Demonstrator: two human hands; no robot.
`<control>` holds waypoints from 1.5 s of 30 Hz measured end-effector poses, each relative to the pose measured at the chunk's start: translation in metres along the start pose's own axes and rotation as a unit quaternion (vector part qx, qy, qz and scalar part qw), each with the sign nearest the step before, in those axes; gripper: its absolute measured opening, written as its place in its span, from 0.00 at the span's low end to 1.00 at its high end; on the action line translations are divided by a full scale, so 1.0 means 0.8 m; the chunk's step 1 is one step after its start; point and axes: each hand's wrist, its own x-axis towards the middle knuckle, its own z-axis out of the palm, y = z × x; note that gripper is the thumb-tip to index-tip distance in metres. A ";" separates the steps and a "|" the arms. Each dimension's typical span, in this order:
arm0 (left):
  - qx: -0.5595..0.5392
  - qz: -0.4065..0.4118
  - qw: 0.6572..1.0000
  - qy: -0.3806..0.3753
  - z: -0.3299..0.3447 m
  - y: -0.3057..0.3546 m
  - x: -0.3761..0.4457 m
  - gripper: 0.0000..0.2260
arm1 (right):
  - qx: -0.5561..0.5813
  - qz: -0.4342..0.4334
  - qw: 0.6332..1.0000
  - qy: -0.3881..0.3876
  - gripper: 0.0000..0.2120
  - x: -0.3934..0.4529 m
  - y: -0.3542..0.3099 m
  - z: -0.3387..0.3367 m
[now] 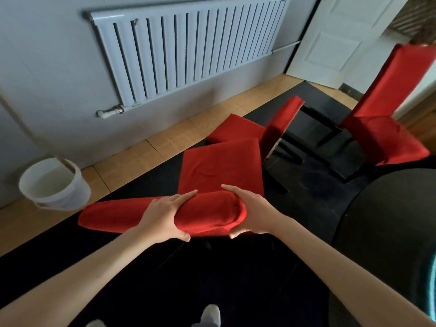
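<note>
A chair backrest (113, 217) in a red fabric cover lies crosswise in front of me, over the chair's red seat (221, 168). My left hand (165, 215) grips its middle, fingers over the top and thumb under the near edge. My right hand (250, 213) cups its rounded right end, fingers wrapped behind and thumb at the near side. The chair's legs are hidden below the seat.
A second red chair (271, 133) lies tipped over beyond the seat, black legs pointing right. A third red chair (387, 123) stands at the right. A white bucket (55, 185) sits left by the wall under a radiator (188, 48). A dark round table (389, 223) is at my right.
</note>
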 end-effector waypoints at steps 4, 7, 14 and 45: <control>0.024 0.005 1.000 -0.002 0.009 0.024 0.010 0.55 | 0.009 0.025 0.999 0.019 0.48 -0.012 0.003 -0.014; 0.045 0.012 0.999 -0.009 0.020 0.048 0.020 0.54 | 0.017 0.049 0.998 0.027 0.47 -0.029 0.020 -0.023; 0.026 0.043 0.998 -0.025 0.037 0.083 0.036 0.56 | 0.047 0.093 0.994 0.023 0.48 -0.065 0.060 -0.046; 0.288 0.065 0.947 -0.128 0.012 0.074 0.091 0.40 | 0.146 0.173 0.964 0.137 0.43 -0.198 0.200 0.053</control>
